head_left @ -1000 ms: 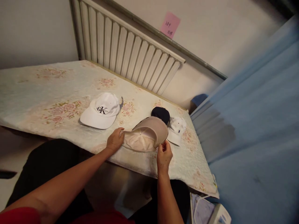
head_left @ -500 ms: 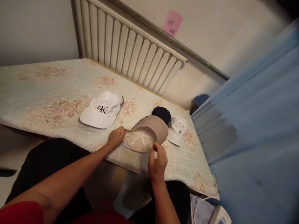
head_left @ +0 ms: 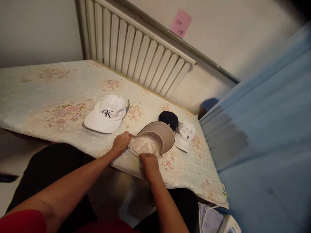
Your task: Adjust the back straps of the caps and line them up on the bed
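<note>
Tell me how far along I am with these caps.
Looks done: the logo cap lies flat, set apart on the cloth. In hand: the beige cap, left hand and right hand gripping it. Left: the navy cap and small white cap, bunched behind it, untouched.

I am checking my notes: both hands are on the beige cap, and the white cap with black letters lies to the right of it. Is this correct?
Not quite. In the head view the white cap lies to the left of the beige cap, not the right. The left hand and right hand are indeed on the beige cap.
</note>
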`<state>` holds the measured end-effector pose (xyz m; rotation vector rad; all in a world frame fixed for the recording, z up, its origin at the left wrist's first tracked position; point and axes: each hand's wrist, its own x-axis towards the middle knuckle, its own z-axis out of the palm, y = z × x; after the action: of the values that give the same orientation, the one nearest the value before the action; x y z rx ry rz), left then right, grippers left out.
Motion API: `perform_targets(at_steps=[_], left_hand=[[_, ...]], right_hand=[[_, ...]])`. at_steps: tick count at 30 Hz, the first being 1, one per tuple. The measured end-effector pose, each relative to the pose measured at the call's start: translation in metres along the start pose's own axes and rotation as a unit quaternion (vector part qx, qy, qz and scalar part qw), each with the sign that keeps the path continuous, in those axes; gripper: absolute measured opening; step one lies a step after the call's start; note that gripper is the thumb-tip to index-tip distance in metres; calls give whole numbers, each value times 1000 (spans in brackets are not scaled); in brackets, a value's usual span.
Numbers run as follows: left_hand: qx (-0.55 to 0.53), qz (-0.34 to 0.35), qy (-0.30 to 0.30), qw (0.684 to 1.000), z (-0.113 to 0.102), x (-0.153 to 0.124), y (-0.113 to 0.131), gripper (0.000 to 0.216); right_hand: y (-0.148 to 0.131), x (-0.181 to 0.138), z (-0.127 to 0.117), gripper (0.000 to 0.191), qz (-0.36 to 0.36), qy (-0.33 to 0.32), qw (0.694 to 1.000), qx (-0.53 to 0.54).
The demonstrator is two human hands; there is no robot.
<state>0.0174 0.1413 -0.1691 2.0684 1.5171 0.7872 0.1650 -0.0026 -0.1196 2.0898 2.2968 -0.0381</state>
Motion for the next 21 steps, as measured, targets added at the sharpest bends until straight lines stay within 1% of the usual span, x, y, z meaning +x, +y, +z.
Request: perform_targets(at_steps=[8,14,17,19,21], left_hand=[[-9,5,0,1000,0,-1,0,27],[-20,14,2,1000,1,-1,-2,26],[-25,14,4,1000,1,-1,-2,25],[-28,15,6,999,1,-1,-2,24],[-31,15,7,999,1,-1,-3,24]], right_hand=[[0,-3,-13,19,-9,-30,1000,1],[3,-6,-16,19,-15,-46,999,20],[6,-3,-16,20,-24,-40,995,87],[9,3,-17,21,-21,-18,989,142],[11,12,-17,22,-11,4,986,164]])
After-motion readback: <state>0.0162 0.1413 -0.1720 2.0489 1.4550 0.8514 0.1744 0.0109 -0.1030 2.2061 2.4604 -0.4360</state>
